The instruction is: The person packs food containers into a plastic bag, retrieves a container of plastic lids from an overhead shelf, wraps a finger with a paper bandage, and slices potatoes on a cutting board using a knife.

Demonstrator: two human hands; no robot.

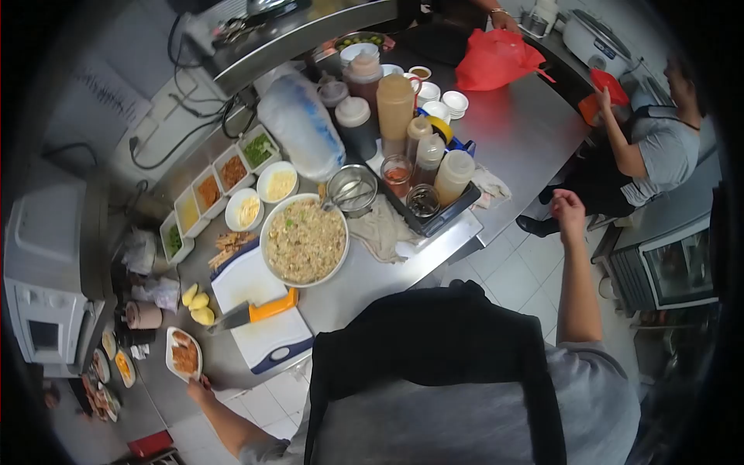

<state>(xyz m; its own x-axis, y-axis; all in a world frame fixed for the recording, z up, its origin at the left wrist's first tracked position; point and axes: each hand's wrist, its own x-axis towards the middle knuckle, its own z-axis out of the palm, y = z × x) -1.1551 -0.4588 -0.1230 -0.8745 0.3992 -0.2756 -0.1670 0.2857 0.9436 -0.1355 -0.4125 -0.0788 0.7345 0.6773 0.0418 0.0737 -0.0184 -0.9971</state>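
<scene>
At the lower left, my left hand [199, 387] grips the near end of a white oval dish [172, 361] at the counter's edge. Reddish-brown food pieces [184, 354] lie in it. My right hand [568, 208] is raised above the floor at the right, its fingers curled in, and I see nothing in them. Between the hands, a knife with an orange handle [273, 305] rests across a white cutting board [267, 341]. Just behind the board stands a large white bowl [267, 267] of fried rice [304, 239].
Yellow potato-like pieces [200, 302] lie left of the knife. White containers [191, 213] with toppings line the wall. Sauce bottles [395, 108] crowd a black tray [442, 221]. One person holds a red bag [496, 62] at the back; another person [651, 147] sits at right.
</scene>
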